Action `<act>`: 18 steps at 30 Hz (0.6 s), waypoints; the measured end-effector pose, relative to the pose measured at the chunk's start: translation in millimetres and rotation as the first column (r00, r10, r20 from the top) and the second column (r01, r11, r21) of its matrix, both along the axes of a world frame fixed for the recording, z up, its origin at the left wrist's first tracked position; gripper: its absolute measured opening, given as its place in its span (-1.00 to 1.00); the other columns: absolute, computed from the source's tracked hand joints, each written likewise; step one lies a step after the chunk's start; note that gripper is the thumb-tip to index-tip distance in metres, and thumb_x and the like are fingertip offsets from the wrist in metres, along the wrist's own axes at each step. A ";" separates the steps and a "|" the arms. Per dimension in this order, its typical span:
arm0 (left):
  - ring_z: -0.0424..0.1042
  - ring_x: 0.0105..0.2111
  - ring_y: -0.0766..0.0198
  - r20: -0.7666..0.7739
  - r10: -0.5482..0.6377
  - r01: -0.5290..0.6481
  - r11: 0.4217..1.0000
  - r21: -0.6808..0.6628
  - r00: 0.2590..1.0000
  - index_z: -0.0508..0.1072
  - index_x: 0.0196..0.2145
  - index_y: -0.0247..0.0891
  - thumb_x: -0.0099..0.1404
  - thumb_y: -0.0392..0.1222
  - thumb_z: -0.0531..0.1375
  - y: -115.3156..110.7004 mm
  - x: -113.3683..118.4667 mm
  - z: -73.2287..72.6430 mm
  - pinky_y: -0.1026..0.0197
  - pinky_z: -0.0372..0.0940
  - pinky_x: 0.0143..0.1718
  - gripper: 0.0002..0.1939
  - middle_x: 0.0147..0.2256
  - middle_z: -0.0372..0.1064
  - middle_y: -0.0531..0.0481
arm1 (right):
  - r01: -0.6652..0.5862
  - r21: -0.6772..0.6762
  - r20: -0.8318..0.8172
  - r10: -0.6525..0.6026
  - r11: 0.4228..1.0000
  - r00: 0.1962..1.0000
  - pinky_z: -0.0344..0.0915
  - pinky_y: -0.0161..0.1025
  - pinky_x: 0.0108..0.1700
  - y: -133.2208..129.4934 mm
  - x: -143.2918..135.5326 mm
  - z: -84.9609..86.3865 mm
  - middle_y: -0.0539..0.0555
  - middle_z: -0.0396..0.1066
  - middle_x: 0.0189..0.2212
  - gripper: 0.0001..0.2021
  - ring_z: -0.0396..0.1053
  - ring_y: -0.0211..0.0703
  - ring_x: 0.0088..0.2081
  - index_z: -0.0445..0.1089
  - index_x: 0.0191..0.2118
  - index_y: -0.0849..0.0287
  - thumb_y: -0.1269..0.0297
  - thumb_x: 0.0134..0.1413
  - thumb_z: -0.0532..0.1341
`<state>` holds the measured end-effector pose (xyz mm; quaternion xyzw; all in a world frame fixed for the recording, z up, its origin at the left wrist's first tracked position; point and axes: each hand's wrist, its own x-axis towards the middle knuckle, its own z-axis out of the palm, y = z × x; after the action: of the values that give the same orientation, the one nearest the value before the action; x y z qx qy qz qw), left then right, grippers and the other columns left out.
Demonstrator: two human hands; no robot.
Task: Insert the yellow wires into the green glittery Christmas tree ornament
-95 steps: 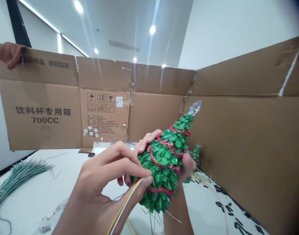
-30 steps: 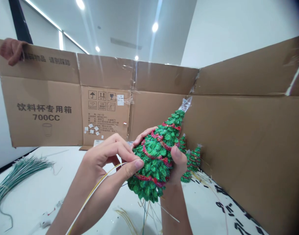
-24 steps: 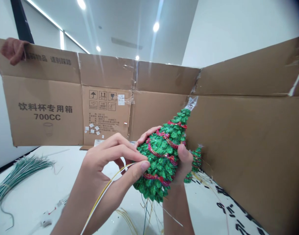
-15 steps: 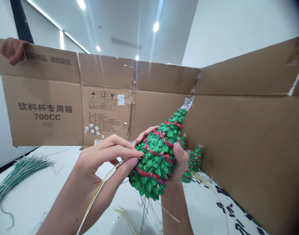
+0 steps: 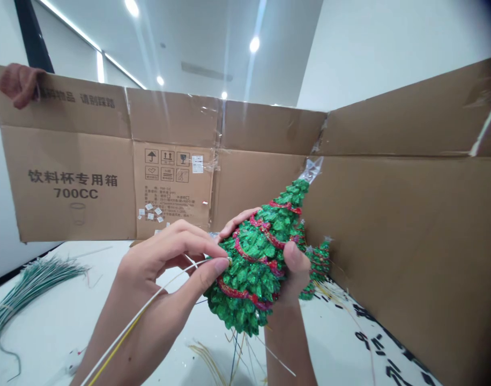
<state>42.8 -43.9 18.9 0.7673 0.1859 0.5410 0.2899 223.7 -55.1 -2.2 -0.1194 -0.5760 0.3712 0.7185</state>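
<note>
A green glittery Christmas tree ornament [image 5: 253,257] with red garlands and a clear star [image 5: 311,170] on its tip leans to the upper right. My right hand [image 5: 296,271] is wrapped round its right side and back, thumb in front. At the tree's left side my left hand [image 5: 177,273] pinches the end of a white and yellow wire pair [image 5: 149,303], with a small pale bit at the fingertips against the branches. The wires trail over my left wrist to the lower left. Thin wires [image 5: 245,348] hang from the tree's base.
A bundle of green wires [image 5: 32,289] lies at the left of the white table [image 5: 109,300]. Smaller green trees [image 5: 320,260] stand behind the right hand. Cardboard walls [image 5: 173,187] enclose the back and right. A reddish cloth [image 5: 20,84] hangs at the upper left.
My left fingers have shifted slightly left and away from the branches, showing the small pale bit. The white wire now lies above the yellow one. The tree has tilted slightly.
</note>
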 end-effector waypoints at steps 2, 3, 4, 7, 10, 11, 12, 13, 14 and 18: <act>0.54 -0.28 0.29 -0.042 0.021 -0.019 0.998 0.062 0.999 0.62 -0.33 -0.09 0.39 -0.25 0.33 0.4 -1.0 0.9 0.31 0.41 -0.37 -0.87 -0.25 0.57 0.06 | -0.018 0.014 0.013 0.018 1.000 1.000 0.56 0.19 -0.07 1.1 1.0 -0.4 0.17 0.58 -0.22 -0.56 0.60 0.14 -0.25 0.56 -0.08 0.09 -0.15 0.12 0.29; 0.53 -0.30 0.31 -0.062 0.034 -0.029 0.995 0.094 0.998 0.61 -0.33 -0.09 0.40 -0.26 0.32 0.8 -1.9 1.1 0.31 0.40 -0.38 -0.87 -0.25 0.56 0.06 | -0.016 0.016 0.020 0.015 1.000 1.000 0.57 0.16 -0.08 1.2 1.4 -0.4 0.17 0.59 -0.22 -0.56 0.60 0.13 -0.24 0.56 -0.08 0.09 -0.14 0.11 0.30; 0.51 -0.32 0.32 -0.082 0.048 -0.038 0.991 0.126 0.996 0.59 -0.32 -0.09 0.41 -0.26 0.30 1.3 -3.0 1.3 0.32 0.38 -0.39 -0.87 -0.25 0.56 0.07 | -0.005 0.014 0.026 0.004 1.000 1.000 0.58 0.15 -0.09 1.1 1.6 -0.3 0.17 0.60 -0.23 -0.57 0.60 0.13 -0.23 0.56 -0.08 0.10 -0.13 0.11 0.31; 0.48 -0.35 0.35 -0.155 0.085 -0.051 0.975 0.214 0.984 0.53 -0.30 -0.11 0.46 -0.26 0.24 3.2 -7.2 1.7 0.34 0.37 -0.37 -0.86 -0.26 0.54 0.09 | 0.034 -0.024 0.043 -0.033 0.999 0.999 0.59 0.15 -0.08 0.7 2.4 -1.1 0.20 0.62 -0.21 -0.58 0.61 0.19 -0.16 0.56 -0.07 0.11 -0.08 0.07 0.35; 0.48 -0.33 0.35 -0.212 0.106 -0.050 0.966 0.254 0.971 0.47 -0.29 -0.13 0.49 -0.26 0.19 4.4 -10.7 1.3 0.35 0.38 -0.33 -0.85 -0.25 0.52 0.08 | 0.035 -0.057 0.048 -0.032 0.998 0.998 0.58 0.17 -0.08 2.4 4.1 -4.1 0.22 0.62 -0.16 -0.58 0.62 0.22 -0.15 0.55 -0.05 0.11 -0.07 0.08 0.35; 0.48 -0.33 0.35 -0.219 0.115 -0.055 0.963 0.264 0.969 0.45 -0.29 -0.14 0.50 -0.27 0.18 4.5 -11.5 0.6 0.36 0.39 -0.32 -0.85 -0.24 0.51 0.08 | 0.038 -0.060 0.049 -0.035 0.997 0.998 0.58 0.17 -0.07 3.4 4.8 -5.2 0.22 0.62 -0.15 -0.58 0.62 0.21 -0.15 0.55 -0.04 0.11 -0.07 0.09 0.35; 0.49 -0.32 0.36 -0.224 0.128 -0.063 0.960 0.274 0.966 0.44 -0.28 -0.14 0.50 -0.28 0.18 4.5 -12.2 -0.5 0.36 0.40 -0.31 -0.85 -0.23 0.51 0.07 | 0.045 -0.060 0.048 -0.042 0.997 0.998 0.58 0.16 -0.08 4.5 5.6 -6.0 0.22 0.62 -0.15 -0.57 0.62 0.19 -0.17 0.55 -0.04 0.11 -0.08 0.09 0.35; 0.50 -0.32 0.36 -0.228 0.148 -0.079 0.955 0.287 0.962 0.43 -0.27 -0.14 0.50 -0.29 0.17 4.5 -12.8 -2.0 0.36 0.40 -0.31 -0.86 -0.23 0.50 0.07 | 0.055 -0.059 0.050 -0.052 0.997 0.997 0.59 0.16 -0.09 5.3 6.3 -6.4 0.21 0.62 -0.16 -0.57 0.62 0.18 -0.18 0.55 -0.04 0.11 -0.08 0.09 0.35; 0.50 -0.32 0.36 -0.231 0.176 -0.101 0.948 0.301 0.957 0.43 -0.26 -0.14 0.49 -0.30 0.17 4.4 -13.3 -3.6 0.36 0.40 -0.30 -0.87 -0.22 0.50 0.07 | 0.069 -0.056 0.052 -0.067 0.996 0.996 0.59 0.15 -0.10 5.9 6.8 -6.5 0.21 0.62 -0.16 -0.57 0.62 0.17 -0.19 0.54 -0.05 0.11 -0.08 0.09 0.36; 0.52 -0.31 0.34 -0.249 0.263 -0.164 0.920 0.356 0.932 0.43 -0.20 -0.14 0.48 -0.32 0.18 4.0 -13.7 -8.7 0.33 0.39 -0.32 -0.90 -0.21 0.48 0.07 | 0.131 -0.042 0.064 -0.128 0.991 0.990 0.59 0.12 -0.09 4.9 7.1 -4.0 0.18 0.62 -0.17 -0.63 0.61 0.13 -0.17 0.54 -0.06 0.09 0.00 0.08 0.39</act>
<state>29.1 -39.9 10.3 0.8511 0.2169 0.4736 0.0654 230.7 -50.2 -6.1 -0.1844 -0.5799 0.3334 0.7201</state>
